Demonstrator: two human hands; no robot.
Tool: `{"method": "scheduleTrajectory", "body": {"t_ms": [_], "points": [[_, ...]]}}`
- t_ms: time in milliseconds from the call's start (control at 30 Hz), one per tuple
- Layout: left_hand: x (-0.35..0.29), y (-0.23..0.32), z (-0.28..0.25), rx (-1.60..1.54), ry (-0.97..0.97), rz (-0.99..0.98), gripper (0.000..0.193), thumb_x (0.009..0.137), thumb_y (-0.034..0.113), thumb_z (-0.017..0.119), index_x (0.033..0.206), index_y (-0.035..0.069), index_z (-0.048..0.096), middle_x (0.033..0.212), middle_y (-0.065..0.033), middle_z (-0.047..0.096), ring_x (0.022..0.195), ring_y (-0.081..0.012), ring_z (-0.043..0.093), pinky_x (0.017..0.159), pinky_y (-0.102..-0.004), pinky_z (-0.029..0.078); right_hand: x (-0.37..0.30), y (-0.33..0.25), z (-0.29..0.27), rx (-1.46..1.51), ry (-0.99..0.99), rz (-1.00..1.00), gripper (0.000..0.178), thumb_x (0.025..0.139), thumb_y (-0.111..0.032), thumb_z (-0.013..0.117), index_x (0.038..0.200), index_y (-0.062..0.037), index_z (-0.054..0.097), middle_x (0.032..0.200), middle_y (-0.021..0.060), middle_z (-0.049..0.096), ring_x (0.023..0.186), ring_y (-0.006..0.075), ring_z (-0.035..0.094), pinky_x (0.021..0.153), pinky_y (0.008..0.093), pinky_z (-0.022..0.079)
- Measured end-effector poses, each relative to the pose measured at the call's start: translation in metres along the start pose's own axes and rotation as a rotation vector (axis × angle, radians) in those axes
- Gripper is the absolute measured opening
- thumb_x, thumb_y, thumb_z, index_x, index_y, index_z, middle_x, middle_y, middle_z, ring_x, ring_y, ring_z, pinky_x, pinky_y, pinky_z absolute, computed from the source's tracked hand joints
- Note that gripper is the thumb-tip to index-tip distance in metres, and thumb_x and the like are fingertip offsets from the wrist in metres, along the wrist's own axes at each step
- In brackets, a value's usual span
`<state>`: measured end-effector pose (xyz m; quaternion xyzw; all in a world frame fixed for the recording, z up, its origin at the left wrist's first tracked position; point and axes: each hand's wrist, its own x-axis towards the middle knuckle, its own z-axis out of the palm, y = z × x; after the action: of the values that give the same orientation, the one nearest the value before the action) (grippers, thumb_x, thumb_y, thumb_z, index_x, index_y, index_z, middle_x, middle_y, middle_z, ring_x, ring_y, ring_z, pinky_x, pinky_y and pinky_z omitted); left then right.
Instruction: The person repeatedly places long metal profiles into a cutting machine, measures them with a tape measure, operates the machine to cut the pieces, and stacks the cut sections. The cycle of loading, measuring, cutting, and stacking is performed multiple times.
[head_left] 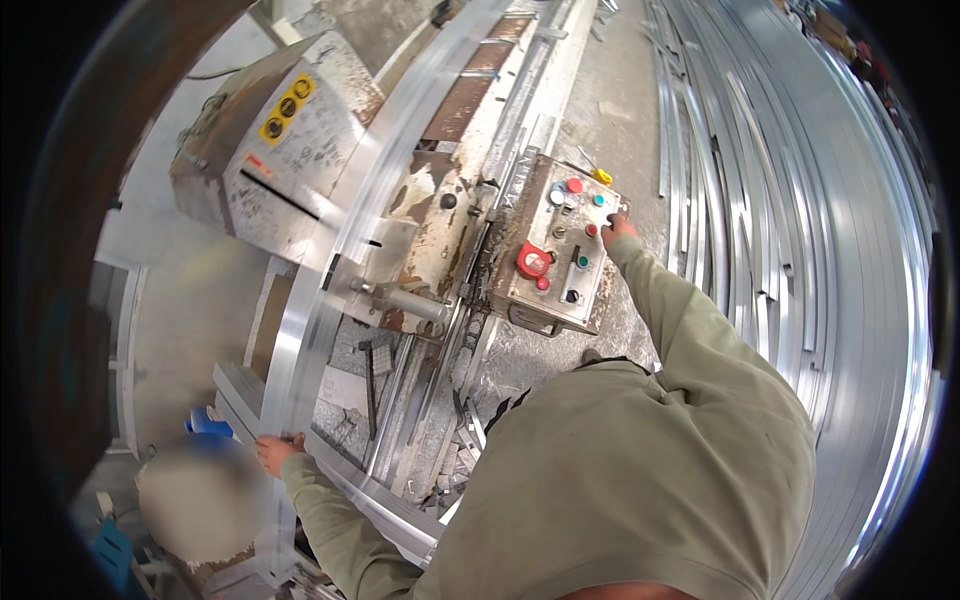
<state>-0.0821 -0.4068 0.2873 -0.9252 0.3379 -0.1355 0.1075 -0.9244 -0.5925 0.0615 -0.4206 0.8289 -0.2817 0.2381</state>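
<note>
My left hand (278, 452) is closed on the edge of a long silver aluminium profile (292, 355), which runs from the lower left up across the saw machine. My right hand (620, 230) is at the right edge of a worn control box (545, 215), its fingers curled at the rim close to a red button (591, 230); the exact finger contact is too small to make out. The panel bears several coloured buttons and a larger red emergency stop (533, 261). A metal clamp cylinder (405, 302) lies beside the profile on the machine.
A scuffed metal saw housing (285, 150) with yellow warning labels stands at the left. Long aluminium bars (740, 200) lie stacked along the right. Offcuts (465, 450) litter the floor by the machine rails. A round grey-beige top (205, 495) is at the lower left, near a blue object (207, 420).
</note>
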Motion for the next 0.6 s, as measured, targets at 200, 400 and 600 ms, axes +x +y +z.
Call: {"method": "scheduleTrajectory", "body": {"t_ms": [200, 400, 600], "points": [[0.003, -0.008, 0.006, -0.018, -0.106, -0.058, 0.121, 0.069, 0.046, 0.105, 0.16, -0.004, 0.041, 0.159, -0.0221, 0.055, 0.147, -0.0378, 0.058, 0.118, -0.049, 0.054, 0.033, -0.019, 0.003, -0.296, -0.183, -0.068, 0.074, 0.094, -0.024, 0.074, 0.164, -0.0162, 0.052, 0.152, 0.0302, 0.062, 0.142, 0.0478, 0.061, 0.12, 0.0514, 0.051], [0.026, 0.012, 0.017, -0.033, -0.087, 0.001, 0.129, 0.063, 0.05, 0.106, 0.16, -0.003, 0.04, 0.161, -0.0203, 0.054, 0.148, -0.0367, 0.056, 0.118, -0.0468, 0.053, 0.057, 0.004, -0.001, -0.426, -0.107, -0.034, 0.083, 0.087, -0.029, 0.087, 0.162, -0.0202, 0.052, 0.153, 0.0263, 0.061, 0.142, 0.0476, 0.061, 0.118, 0.0507, 0.052], [0.008, -0.024, 0.008, -0.018, -0.028, -0.092, 0.13, 0.063, 0.047, 0.107, 0.162, -0.004, 0.04, 0.166, -0.023, 0.051, 0.154, -0.0374, 0.051, 0.125, -0.0454, 0.048, 0.062, -0.031, 0.025, -0.412, -0.297, -0.029, 0.089, 0.087, -0.031, 0.088, 0.165, -0.0174, 0.048, 0.158, 0.0295, 0.055, 0.147, 0.0487, 0.057, 0.122, 0.0518, 0.051]]}}
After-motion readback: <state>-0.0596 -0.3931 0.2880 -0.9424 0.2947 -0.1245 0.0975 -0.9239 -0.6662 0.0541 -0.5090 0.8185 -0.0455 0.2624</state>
